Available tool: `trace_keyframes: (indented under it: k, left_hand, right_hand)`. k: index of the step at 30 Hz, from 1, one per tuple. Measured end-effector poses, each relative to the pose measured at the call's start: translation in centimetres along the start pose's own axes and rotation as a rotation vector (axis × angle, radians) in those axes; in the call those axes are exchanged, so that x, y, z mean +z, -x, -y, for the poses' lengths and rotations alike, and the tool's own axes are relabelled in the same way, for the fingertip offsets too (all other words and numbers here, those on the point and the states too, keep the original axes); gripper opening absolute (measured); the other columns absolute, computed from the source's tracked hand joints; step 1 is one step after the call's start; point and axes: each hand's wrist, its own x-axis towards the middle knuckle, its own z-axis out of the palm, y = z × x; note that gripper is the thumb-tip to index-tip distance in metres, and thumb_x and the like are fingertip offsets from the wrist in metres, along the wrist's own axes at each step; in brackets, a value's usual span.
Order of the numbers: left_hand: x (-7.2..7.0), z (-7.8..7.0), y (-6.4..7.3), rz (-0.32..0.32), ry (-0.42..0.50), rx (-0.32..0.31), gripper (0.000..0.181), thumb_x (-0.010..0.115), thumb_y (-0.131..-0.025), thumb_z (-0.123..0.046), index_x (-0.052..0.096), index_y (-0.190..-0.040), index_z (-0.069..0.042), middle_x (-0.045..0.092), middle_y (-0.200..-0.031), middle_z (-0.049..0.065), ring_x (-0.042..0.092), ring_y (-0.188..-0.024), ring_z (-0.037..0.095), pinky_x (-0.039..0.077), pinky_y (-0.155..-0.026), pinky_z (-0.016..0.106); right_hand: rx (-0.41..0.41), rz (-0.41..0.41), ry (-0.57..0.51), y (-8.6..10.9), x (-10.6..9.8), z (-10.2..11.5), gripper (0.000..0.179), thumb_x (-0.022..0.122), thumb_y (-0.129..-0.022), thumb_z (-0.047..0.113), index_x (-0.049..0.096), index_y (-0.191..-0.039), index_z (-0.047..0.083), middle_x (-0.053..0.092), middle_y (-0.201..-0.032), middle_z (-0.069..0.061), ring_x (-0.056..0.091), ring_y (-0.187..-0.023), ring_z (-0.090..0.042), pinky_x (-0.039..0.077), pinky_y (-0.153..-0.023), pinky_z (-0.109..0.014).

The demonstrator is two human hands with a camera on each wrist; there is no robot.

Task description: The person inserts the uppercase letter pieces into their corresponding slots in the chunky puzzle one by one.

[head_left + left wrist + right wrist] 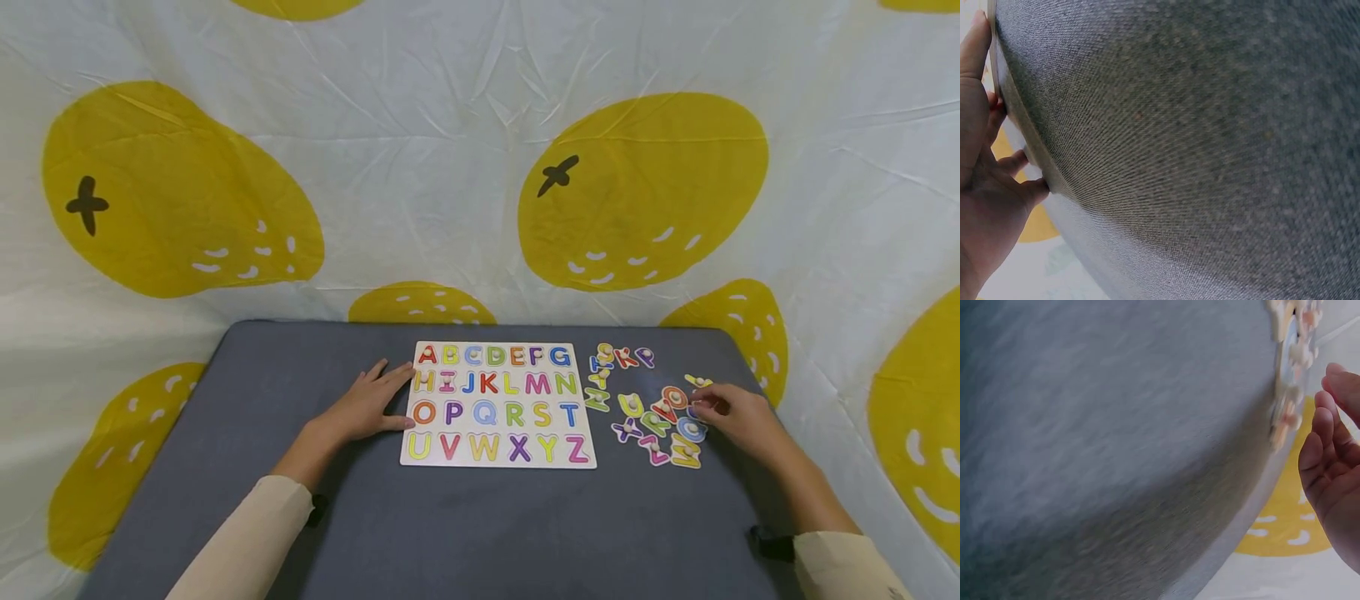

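Observation:
A white alphabet puzzle board [465, 458] lies on the table, letters A to Z in rows. Knobbed pieces sit in several places of its upper rows, such as the A piece [427, 355]. My left hand [367, 404] rests at the board's left edge, fingers spread; the left wrist view shows this hand [985, 181] from its palm side. My right hand [738, 417] is over the right side of the loose letter pieces, beside a blue ring-shaped piece [691, 430]. In the right wrist view, thumb and fingers of this hand [1338, 456] are bent close together, with no piece visible between them.
Loose knobbed letters lie right of the board, among them a K [625, 358], a P [644, 357], a U [631, 406] and an X [627, 430]. Dark grey cloth covers the table [480, 533]. A white curtain with yellow fruit prints [645, 192] hangs behind.

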Motion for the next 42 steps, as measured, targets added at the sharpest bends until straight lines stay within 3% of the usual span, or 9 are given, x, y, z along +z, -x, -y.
trace_keyframes:
  k: [10,23,31,42]
  left_hand:
    - [0.1,0.1,-0.1,0.002,-0.002,-0.007,0.098,0.074,-0.089,-0.059,0.029,-0.165,-0.017,0.03,-0.17,0.006,0.014,-0.158,0.046,0.016,-0.122,0.071]
    - [0.0,0.0,-0.3,0.002,0.0,-0.001,0.098,0.075,-0.089,-0.056,0.028,-0.165,-0.016,0.029,-0.17,0.007,0.014,-0.158,0.047,0.015,-0.122,0.071]
    - [-0.1,0.1,-0.1,-0.014,0.0,0.009,0.097,0.075,-0.09,-0.056,0.029,-0.164,-0.014,0.032,-0.169,0.009,0.016,-0.157,0.049,0.017,-0.12,0.073]
    - [0.2,0.2,-0.1,-0.008,0.001,-0.003,0.098,0.075,-0.089,-0.057,0.029,-0.165,-0.016,0.031,-0.17,0.007,0.014,-0.158,0.046,0.016,-0.122,0.072]
  right_hand:
    - [0.05,0.056,0.039,0.7,0.5,-1.2,0.027,0.083,-0.089,0.028,0.071,-0.099,0.006,0.058,-0.078,0.003,0.048,-0.072,-0.01,0.038,-0.064,-0.025]
    - [0.05,0.019,0.054,0.8,0.6,-1.0,0.021,0.081,-0.09,0.023,0.069,-0.093,0.007,0.057,-0.075,0.003,0.048,-0.07,-0.013,0.037,-0.062,-0.026]
    - [-0.001,-0.032,0.049,-0.1,0.2,0.7,0.019,0.082,-0.09,0.022,0.072,-0.096,0.006,0.063,-0.077,0.004,0.05,-0.071,-0.009,0.043,-0.063,-0.025]
    - [-0.086,0.025,0.004,-1.9,0.9,4.7,0.012,0.079,-0.091,0.015,0.075,-0.1,0.007,0.064,-0.082,0.003,0.052,-0.073,-0.009,0.046,-0.064,-0.027]
